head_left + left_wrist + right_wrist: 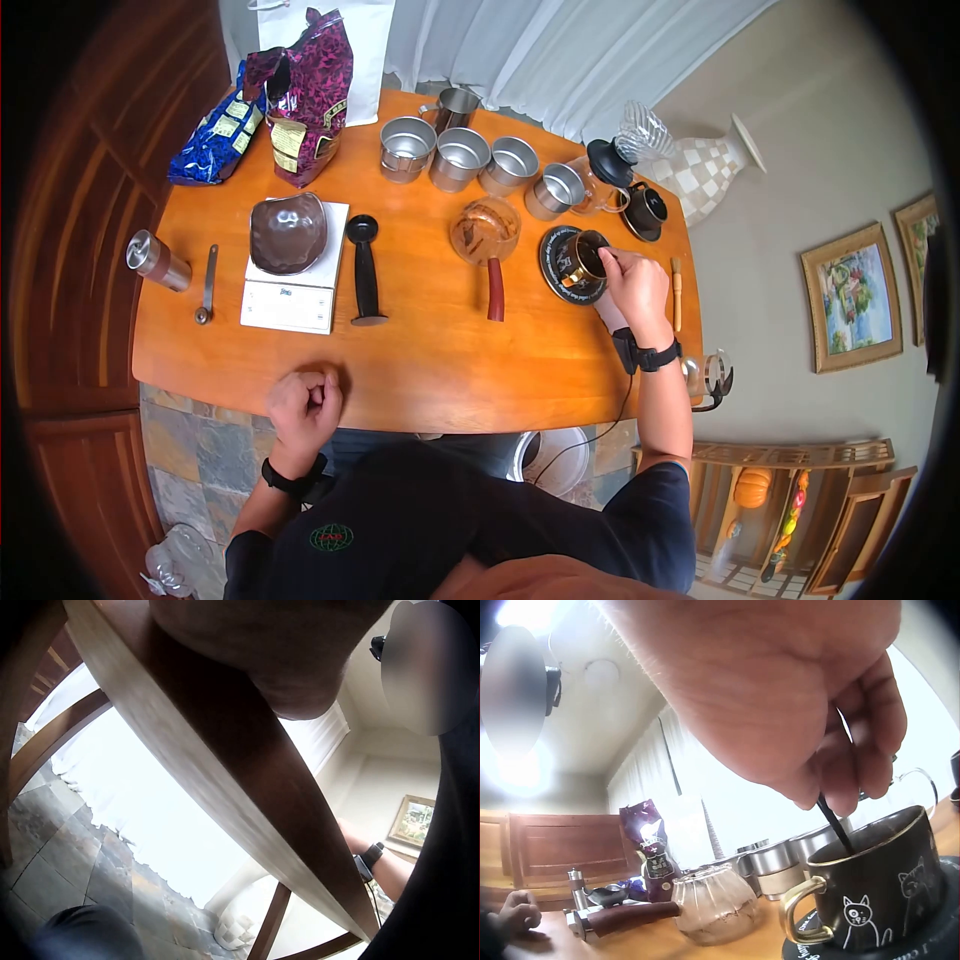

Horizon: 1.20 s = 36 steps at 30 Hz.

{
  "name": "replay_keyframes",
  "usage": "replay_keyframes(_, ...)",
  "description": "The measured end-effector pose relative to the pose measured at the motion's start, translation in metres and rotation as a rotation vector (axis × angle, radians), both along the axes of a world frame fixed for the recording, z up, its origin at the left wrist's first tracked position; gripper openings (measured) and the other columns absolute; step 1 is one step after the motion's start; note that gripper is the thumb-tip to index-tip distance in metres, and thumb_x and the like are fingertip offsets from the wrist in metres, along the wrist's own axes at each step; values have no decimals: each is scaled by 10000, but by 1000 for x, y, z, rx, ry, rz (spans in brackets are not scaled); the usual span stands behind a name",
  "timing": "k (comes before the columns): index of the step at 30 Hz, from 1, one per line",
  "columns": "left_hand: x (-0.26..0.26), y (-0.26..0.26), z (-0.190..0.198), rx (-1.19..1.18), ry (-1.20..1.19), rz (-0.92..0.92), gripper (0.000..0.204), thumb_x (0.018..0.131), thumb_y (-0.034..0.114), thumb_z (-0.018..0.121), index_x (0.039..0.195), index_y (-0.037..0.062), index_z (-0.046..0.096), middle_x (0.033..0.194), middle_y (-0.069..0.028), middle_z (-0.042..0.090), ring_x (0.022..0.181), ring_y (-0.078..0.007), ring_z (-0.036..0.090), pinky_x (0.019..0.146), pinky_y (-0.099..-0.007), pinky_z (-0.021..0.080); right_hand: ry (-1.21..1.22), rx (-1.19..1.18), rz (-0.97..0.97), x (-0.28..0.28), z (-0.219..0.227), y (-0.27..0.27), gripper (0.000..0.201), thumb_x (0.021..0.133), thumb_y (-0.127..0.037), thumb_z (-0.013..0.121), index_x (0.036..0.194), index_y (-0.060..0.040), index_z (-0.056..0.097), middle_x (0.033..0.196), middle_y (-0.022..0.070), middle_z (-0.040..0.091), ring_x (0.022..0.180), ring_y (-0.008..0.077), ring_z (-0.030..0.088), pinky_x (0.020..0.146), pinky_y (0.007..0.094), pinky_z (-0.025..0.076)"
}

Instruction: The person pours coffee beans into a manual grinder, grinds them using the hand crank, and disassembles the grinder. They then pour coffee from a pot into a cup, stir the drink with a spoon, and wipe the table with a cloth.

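My right hand (638, 288) is over a black cup with a gold rim and gold handle (881, 900). Its fingertips pinch a thin black stick (835, 825) that slants down into the cup; the lower end is hidden inside. White cat drawings mark the cup's side, and a black saucer with white lettering (552, 246) lies under it. My left hand (303, 408) rests at the table's front edge with fingers loosely curled, holding nothing. Left of the cup stands a glass pot with a reddish-brown handle (484, 228), with brown residue inside.
Several metal cups (461, 160) line the back, beside a glass server with a black dripper (608, 165) and another black cup (645, 208). At left are a brown bowl (288, 235) on a white scale (287, 306), a black scoop (366, 275), a grinder (158, 262) and coffee bags (310, 100).
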<state>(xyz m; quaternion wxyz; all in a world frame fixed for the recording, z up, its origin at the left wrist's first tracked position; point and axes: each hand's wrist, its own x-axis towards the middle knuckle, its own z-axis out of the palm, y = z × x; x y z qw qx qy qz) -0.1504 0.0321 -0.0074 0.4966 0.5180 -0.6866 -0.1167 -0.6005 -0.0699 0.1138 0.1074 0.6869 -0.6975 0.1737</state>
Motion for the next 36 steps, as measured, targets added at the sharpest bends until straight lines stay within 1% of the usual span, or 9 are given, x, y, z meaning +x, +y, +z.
replay_keyframes(8, 0, 1, -3, -6, -5, -2, 197, 804, -31, 757, 786, 69, 588, 598, -32, 486, 507, -215, 491, 499, -337, 379, 95, -3, -29, -17, 0, 15, 221, 931, -286, 708, 885, -90, 798, 782, 148, 721, 708, 351, 696, 622, 410, 542)
replay_keyframes(10, -1, 1, 0, 1, -2, 2, 195, 804, -34, 754, 786, 70, 590, 602, -32, 488, 508, -215, 493, 501, -335, 380, 60, 23, -32, -12, 5, 21, 252, 944, -272, 709, 893, -35, 777, 793, 185, 714, 716, 358, 694, 615, 418, 527)
replay_keyframes(14, 0, -1, 1, -18, -11, -5, 194, 800, -37, 752, 788, 71, 591, 601, -32, 488, 509, -213, 496, 502, -332, 382, 26, 38, -5, -1, 8, 27, 235, 940, -260, 719, 901, -36, 780, 797, 180, 716, 711, 348, 698, 615, 409, 528)
replay_keyframes(16, 0, -1, 2, -16, -16, -9, 196, 796, -40, 752, 790, 72, 591, 602, -32, 491, 508, -212, 497, 503, -332, 385, -57, 85, 3, 9, 13, 25, 209, 932, -246, 730, 912, -46, 786, 801, 172, 719, 711, 337, 704, 616, 396, 532)
replay_keyframes(20, -1, 0, 4, -15, -10, -2, 198, 795, -38, 754, 791, 72, 590, 604, -32, 495, 504, -213, 496, 501, -333, 385, -52, 34, 57, 12, 7, 15, 208, 931, -258, 729, 920, -60, 792, 798, 165, 720, 706, 339, 703, 614, 390, 533)
replay_keyframes(22, -1, 0, 5, -21, -17, -2, 199, 795, -34, 757, 791, 73, 589, 603, -31, 497, 503, -213, 497, 500, -335, 385, -58, 46, 25, 14, 7, 10, 228, 947, -268, 694, 917, -62, 787, 809, 175, 721, 771, 364, 699, 689, 423, 550)
replay_keyframes(29, 1, 1, 3, -16, -26, 1, 197, 794, -33, 758, 793, 75, 594, 598, -29, 494, 505, -217, 502, 502, -337, 388, 36, -4, -1, -4, -3, -2, 210, 945, -267, 694, 924, -83, 793, 828, 159, 730, 744, 358, 702, 656, 417, 550)
replay_keyframes(35, 1, 0, 4, -35, -34, -5, 201, 785, -38, 757, 792, 76, 592, 603, -29, 497, 508, -215, 504, 510, -337, 394, 73, -17, -36, -9, -3, 13, 212, 936, -281, 705, 922, -89, 794, 810, 154, 724, 720, 362, 697, 635, 419, 545)
replay_keyframes(36, 1, -1, 3, -30, -35, -8, 202, 785, -37, 758, 791, 75, 590, 605, -30, 499, 509, -215, 506, 511, -337, 396, 61, -2, -43, -7, 0, 16, 219, 940, -274, 711, 920, -72, 792, 775, 159, 715, 706, 346, 702, 630, 414, 540)
